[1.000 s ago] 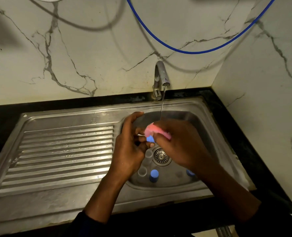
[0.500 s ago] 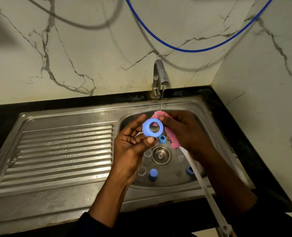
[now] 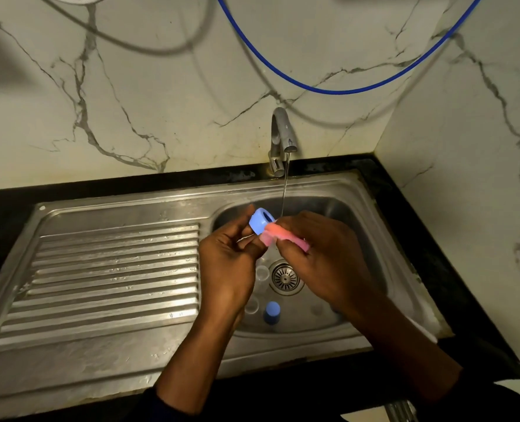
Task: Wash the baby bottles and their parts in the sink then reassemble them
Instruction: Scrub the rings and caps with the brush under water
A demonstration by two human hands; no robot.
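Left of the drain strainer [image 3: 284, 278], the left hand [image 3: 225, 263] pinches a blue bottle screw ring [image 3: 260, 222] at its fingertips. The ring is held up on the strainer's far side, its hole tilted up and to the right (toward the thin water stream [image 3: 284, 190]). A blue cap [image 3: 271, 312] stands just nearside of the strainer. A pink sponge [image 3: 283, 237] presses the ring's lower edge, its long axis running down-right, gripped in the curled fingers of the right hand [image 3: 322, 257], right of the strainer.

The drainboard [image 3: 100, 269] lies left of the basin [image 3: 337, 208], tap [image 3: 280, 132] behind, a cap [image 3: 271, 312] inside.
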